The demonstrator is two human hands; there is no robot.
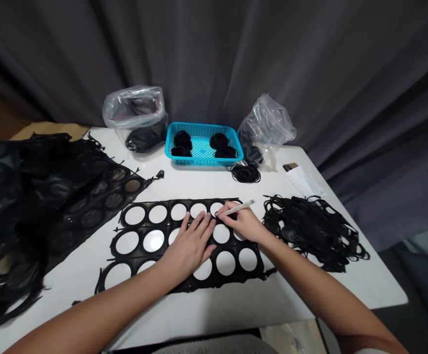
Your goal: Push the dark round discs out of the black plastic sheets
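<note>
A black rubber-like sheet [143, 227] with rows of large round holes lies flat on the white table, which shows through the holes. My left hand [192, 241] rests palm down on the middle of the sheet, its fingers stretched out. Just right of those fingertips, my right hand [245, 223] is closed around a slim white pen-like tool [240, 207]. The lower end of that tool points at the rim of a hole in the far row; its tip is hidden by my fingers.
A blue basket [204, 161] with black ring bundles stands at the back between two clear plastic bags [136, 118]. Another bundle [246, 173] lies before it. Black scraps [310, 231] are heaped right; more perforated sheets [51, 191] lie left. A white paper [304, 182] partly covers a phone.
</note>
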